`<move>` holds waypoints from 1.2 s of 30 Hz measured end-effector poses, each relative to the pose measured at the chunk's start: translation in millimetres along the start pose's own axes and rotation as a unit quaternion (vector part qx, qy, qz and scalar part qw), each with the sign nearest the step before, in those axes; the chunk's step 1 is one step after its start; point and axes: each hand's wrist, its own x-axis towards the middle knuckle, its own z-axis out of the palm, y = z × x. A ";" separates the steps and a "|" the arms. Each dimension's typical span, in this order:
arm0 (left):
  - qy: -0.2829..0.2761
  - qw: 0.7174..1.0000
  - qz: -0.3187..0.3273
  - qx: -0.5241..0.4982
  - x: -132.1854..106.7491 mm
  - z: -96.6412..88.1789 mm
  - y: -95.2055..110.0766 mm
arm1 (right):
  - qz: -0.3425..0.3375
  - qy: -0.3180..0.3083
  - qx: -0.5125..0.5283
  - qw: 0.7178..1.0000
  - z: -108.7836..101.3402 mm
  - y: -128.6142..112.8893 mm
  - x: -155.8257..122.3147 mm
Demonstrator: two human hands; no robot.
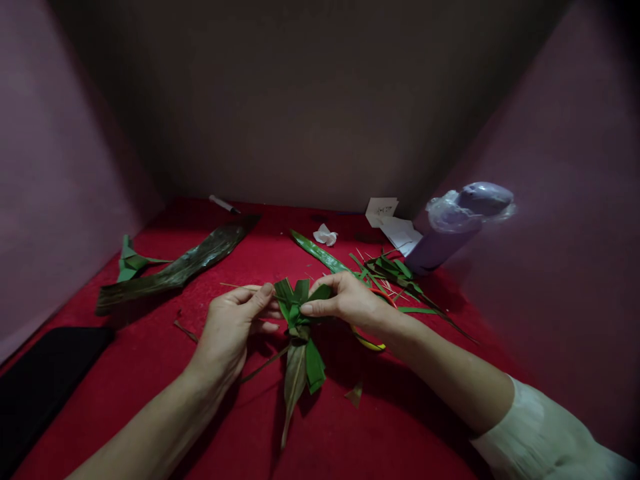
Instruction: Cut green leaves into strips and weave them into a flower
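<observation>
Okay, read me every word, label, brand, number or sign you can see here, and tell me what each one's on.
Nothing can be read for certain.
White card at the back right: dark marks, perhaps handwriting, too small and blurred to read.
I can make out no lettering on the folded leaves in the hands.

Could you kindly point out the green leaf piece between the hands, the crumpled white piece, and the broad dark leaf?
Green leaf piece (299, 335): head view, on its brownish middle.
Crumpled white piece (325, 235): head view, near its centre.
Broad dark leaf (194, 261): head view, midway along its blade.
</observation>
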 end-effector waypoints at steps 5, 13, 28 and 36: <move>0.027 1.000 0.000 -0.006 0.9 0.8 1.9 | 0.015 0.005 0.013 1.000 0.4 -1.5 -0.7; 0.027 1.000 -0.002 -0.015 1.5 -0.3 3.6 | 0.012 0.011 0.024 1.000 0.2 -0.2 1.1; 0.053 0.998 0.011 -0.009 3.0 -4.8 10.6 | 0.000 0.007 -0.005 1.000 -10.8 10.0 6.4; 0.073 0.997 0.012 -0.009 5.9 -8.9 14.0 | -0.001 0.015 -0.020 1.000 -12.2 7.7 5.1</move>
